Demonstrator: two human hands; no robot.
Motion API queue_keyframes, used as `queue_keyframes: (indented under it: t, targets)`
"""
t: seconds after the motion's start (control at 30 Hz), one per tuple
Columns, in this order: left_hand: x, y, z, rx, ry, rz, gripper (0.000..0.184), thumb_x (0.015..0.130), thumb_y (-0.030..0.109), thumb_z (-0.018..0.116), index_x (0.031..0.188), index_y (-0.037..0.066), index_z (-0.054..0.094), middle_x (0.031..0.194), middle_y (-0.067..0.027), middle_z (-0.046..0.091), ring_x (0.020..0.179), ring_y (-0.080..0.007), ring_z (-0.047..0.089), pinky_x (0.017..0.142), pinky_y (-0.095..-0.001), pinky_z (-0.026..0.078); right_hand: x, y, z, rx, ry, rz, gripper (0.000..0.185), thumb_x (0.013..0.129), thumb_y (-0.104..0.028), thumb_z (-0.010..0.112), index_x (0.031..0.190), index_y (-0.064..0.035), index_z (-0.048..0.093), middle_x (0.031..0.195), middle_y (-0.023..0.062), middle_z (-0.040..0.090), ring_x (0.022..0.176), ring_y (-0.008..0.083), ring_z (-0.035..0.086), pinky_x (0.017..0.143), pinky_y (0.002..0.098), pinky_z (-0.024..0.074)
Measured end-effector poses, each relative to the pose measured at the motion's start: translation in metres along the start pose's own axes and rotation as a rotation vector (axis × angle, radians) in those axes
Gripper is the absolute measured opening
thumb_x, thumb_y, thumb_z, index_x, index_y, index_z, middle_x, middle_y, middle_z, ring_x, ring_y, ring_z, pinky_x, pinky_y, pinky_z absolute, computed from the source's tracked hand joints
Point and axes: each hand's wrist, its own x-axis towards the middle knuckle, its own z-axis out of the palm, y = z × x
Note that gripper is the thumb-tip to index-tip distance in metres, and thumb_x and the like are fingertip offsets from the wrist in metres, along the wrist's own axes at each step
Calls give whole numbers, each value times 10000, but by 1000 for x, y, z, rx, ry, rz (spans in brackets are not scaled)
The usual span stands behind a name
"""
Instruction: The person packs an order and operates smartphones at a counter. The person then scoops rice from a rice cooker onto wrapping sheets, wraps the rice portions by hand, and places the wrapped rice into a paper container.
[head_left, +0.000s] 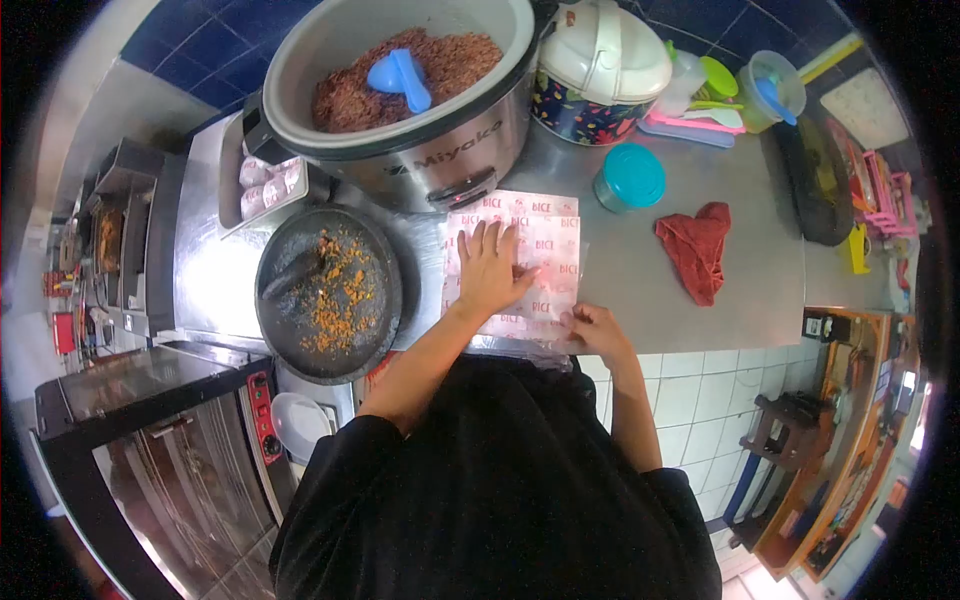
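Observation:
A pink-and-white sheet of printed food wrapping paper [550, 240] lies on the steel counter in front of me. My left hand [487, 268] rests flat on it with fingers spread, holding nothing. At the paper's lower right corner, the fingers of my right hand [596, 330] are pinched on the edge. Clear plastic [515, 346] shows under the near edge of the sheet. Just beyond the paper stands a large rice cooker [420, 165], uncovered, with reddish-brown rice [455, 65] and a blue scoop [400, 78] inside.
Left of the paper sits a dark stone mortar [275, 330] with orange crumbs and a pestle [293, 273]. Behind it, a metal tray [232, 185] holds several wrapped bundles [268, 188]. To the right are a teal-lidded container [630, 177], a red cloth [694, 250] and a lidded floral pot [590, 105].

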Motion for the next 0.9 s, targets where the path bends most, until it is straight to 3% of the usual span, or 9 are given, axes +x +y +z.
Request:
queue_keyframes:
  t: [0.07, 0.33, 0.4, 0.53, 0.63, 0.7, 0.77, 0.83, 0.9]
  targets:
    - [2, 1, 0, 8, 4, -20, 848, 812, 589, 689, 1418, 48, 446, 1432, -236, 449, 1364, -464, 370, 1103, -700, 221, 16, -1, 3, 241, -50, 127, 269, 914, -237, 746, 1010, 4, 672, 919, 53, 683, 777, 142, 624, 691, 304, 525]
    - [1, 4, -2, 50, 4, -11, 821, 855, 583, 653, 1429, 40, 432, 1445, -257, 435, 1371, -469, 361, 1111, -689, 224, 137, -50, 14, -261, 457, -734, 793, 770, -108, 810, 1470, -38, 443, 1069, 115, 697, 980, 183, 664, 832, 321, 546]
    - [2, 4, -5, 57, 25, -22, 768, 865, 496, 653, 1435, 32, 431, 1462, -268, 416, 1369, -473, 358, 1115, -690, 225, 95, -99, 9, -61, 54, -455, 889, 753, -35, 763, 1552, -113, 384, 1119, 129, 712, 957, 171, 667, 853, 314, 535]
    - [6, -3, -13, 52, 166, 49, 548, 825, 331, 673, 1307, 90, 577, 1415, -224, 483, 1351, -435, 398, 1127, -689, 216, 61, -94, -7, -194, -217, -467, 839, 782, 26, 692, 1552, -155, 412, 1085, 124, 732, 925, 163, 676, 819, 309, 530]
    - [5, -15, -17, 72, 163, 207, 286, 816, 257, 697, 1070, 127, 676, 1290, -112, 588, 1309, -362, 469, 1132, -694, 211, 35, -83, 5, -40, 57, -490, 650, 776, 24, 696, 1399, -125, 588, 921, 118, 731, 802, 205, 682, 783, 325, 522]
    - [7, -10, -26, 5, 233, 189, 98, 780, 158, 728, 869, 148, 686, 1078, -4, 659, 1195, -268, 564, 1135, -697, 212, 11, -72, 21, -852, 755, -975, 412, 778, -70, 740, 1182, -112, 675, 837, 96, 684, 794, 256, 660, 811, 370, 523]
    - [2, -12, -31, -13, 219, 212, 139, 751, 121, 750, 876, 165, 705, 957, 31, 669, 1085, -214, 608, 1150, -674, 220, -19, -71, 48, -1117, -12, -743, 250, 767, -135, 767, 997, -78, 685, 946, 100, 691, 969, 322, 635, 915, 421, 500]
    - [-7, -12, -34, -24, 219, 232, 153, 740, 97, 745, 869, 171, 711, 923, 41, 670, 1046, -200, 618, 1147, -658, 236, -26, -45, 84, -929, 153, -1189, 230, 781, -146, 744, 981, -60, 669, 1038, 118, 682, 1045, 306, 623, 923, 412, 493]
    - [-20, -10, -32, -40, 229, 248, 171, 729, 72, 741, 862, 178, 717, 888, 51, 672, 1007, -185, 627, 1145, -642, 252, -15, -30, 84, -810, 176, -1124, 255, 780, -129, 730, 1013, -48, 667, 1081, 132, 673, 1044, 311, 627, 928, 423, 496]
